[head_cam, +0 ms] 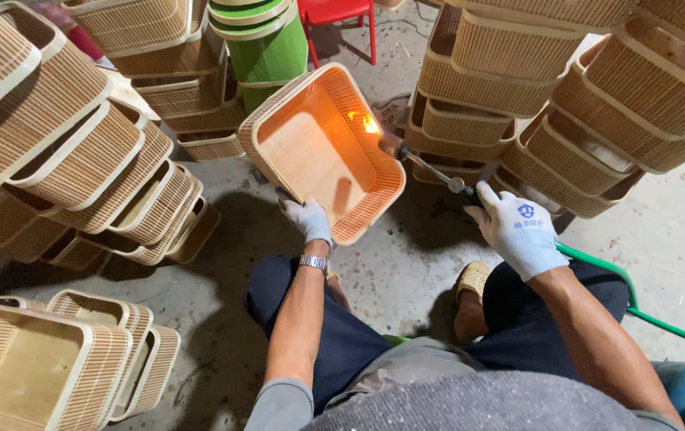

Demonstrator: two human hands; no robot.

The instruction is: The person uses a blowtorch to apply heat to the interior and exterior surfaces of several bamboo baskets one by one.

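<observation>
Surrounded by stacks of woven baskets (79, 160) on a concrete floor (406, 263): bamboo basket (322, 152) tilted open-side toward the wearer, just ahead of the knees. Gripped at its near rim by gloved left hand (310, 219). Torch (426, 168), closed in gloved right hand (518, 227), angled up-left, flame (366, 122) licking inside far corner.

Stacks of woven baskets (79, 160) all around, a green basket stack (266, 40), a red chair (334, 16).
</observation>
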